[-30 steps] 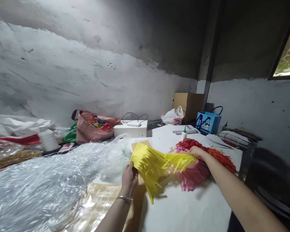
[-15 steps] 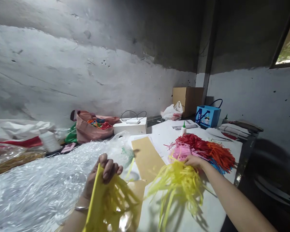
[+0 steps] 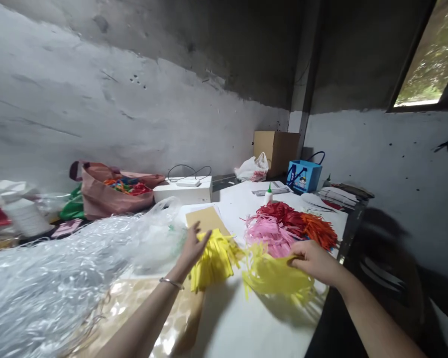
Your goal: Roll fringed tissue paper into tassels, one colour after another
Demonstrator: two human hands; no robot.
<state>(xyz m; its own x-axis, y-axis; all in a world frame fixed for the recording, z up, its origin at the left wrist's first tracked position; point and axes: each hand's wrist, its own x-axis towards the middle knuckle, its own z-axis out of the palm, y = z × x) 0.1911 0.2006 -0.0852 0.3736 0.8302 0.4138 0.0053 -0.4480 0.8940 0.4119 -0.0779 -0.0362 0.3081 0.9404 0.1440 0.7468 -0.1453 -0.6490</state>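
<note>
My left hand [image 3: 194, 244] is at the left edge of a deep yellow bundle of fringed paper [image 3: 214, 261], its visible fingers apart. That bundle rests over the table with its cut strips pointing right. Between the thumb and fingers of my right hand [image 3: 311, 258] is a paler yellow fringed paper [image 3: 276, 276], its strips hanging and blurred by motion. Just behind it lie a pink bundle of paper strips [image 3: 267, 232], a red one [image 3: 283, 214] and an orange one [image 3: 318, 229].
A white glue bottle [image 3: 268, 195] with a green tip stands behind the bundles. Shiny white strips [image 3: 59, 283] cover the left side. Further back are a pink bag [image 3: 115, 196], a white box [image 3: 184, 190], a blue basket [image 3: 304, 175] and a cardboard box [image 3: 276, 149].
My left hand has moved right and forward and loosened from the deep yellow bundle, now lying on the table. The right hand has swung the paler fringe around. The view has turned right.
</note>
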